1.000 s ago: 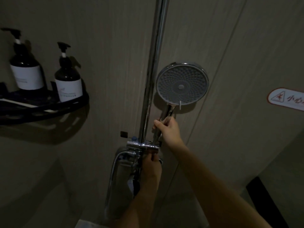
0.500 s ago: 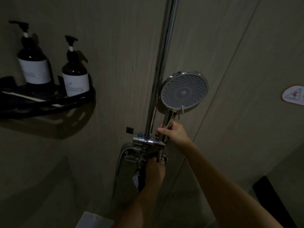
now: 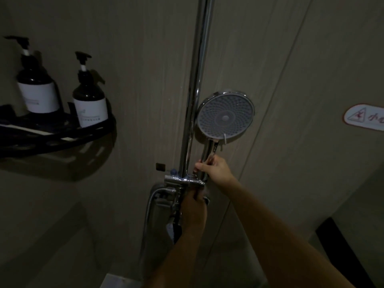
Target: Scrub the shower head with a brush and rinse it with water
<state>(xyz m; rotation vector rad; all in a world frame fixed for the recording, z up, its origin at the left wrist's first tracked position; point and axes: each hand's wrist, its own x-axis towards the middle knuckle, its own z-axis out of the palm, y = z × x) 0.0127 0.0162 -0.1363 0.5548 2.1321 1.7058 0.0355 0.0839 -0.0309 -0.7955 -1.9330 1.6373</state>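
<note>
A round chrome shower head [image 3: 225, 117] with a grey nozzle face stands upright beside the vertical chrome riser pipe [image 3: 196, 88], its face turned toward me. My right hand [image 3: 216, 169] grips its chrome handle just below the head. Lower down, my left hand [image 3: 194, 206] is closed around the chrome valve fitting [image 3: 182, 181] at the base of the pipe. A metal hose [image 3: 148, 208] loops down from the fitting. No brush is visible. No water flow can be seen in the dim light.
A black corner shelf [image 3: 62, 136] at the left holds two dark pump bottles [image 3: 89, 96] with white labels. A warning sticker [image 3: 365, 118] is on the right wall. A dark strip [image 3: 340, 246] lies low at the right.
The view has drifted, so the shower head sits lower and further right in frame. Both hands keep their holds on the handle and the valve fitting.
</note>
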